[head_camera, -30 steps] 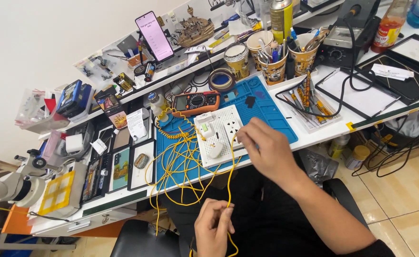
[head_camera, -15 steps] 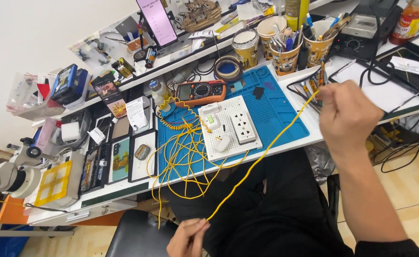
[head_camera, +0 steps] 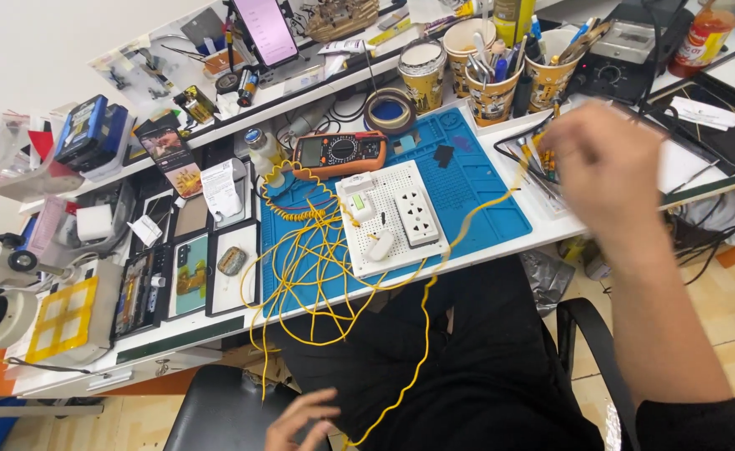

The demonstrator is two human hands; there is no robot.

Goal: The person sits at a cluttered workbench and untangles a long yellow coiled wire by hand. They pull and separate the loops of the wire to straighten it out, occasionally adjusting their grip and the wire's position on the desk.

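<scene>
A long, thin yellow insulated wire [head_camera: 424,330] runs as one taut diagonal line, its long axis slanting from low near the person's lap up and to the right across the front edge of the blue silicone work mat [head_camera: 476,196]. Its upper end reaches the right hand [head_camera: 605,171], which is raised above the mat's right edge; the hand is blurred, its fingers seem curled in toward the wire, but whether they pinch it cannot be told for sure. The lower end drops past the mat's near edge to the left hand [head_camera: 300,418], which sits far below the mat at the bottom of the view, fingers spread and partly open, with the wire passing just beside the fingertips; an actual hold there cannot be made out.

The rest of the same yellow wire lies in a loose tangle of loops [head_camera: 309,276] on the left half of the mat and spills over its near edge. A white perforated board with a white socket strip [head_camera: 392,217] lies in the middle of the mat, the wire's straight run passing just off its lower right corner. An orange handheld multimeter [head_camera: 340,153] rests at the mat's far edge. The right part of the mat is bare, and the dark lap below its near edge leaves the wire hanging free.
</scene>
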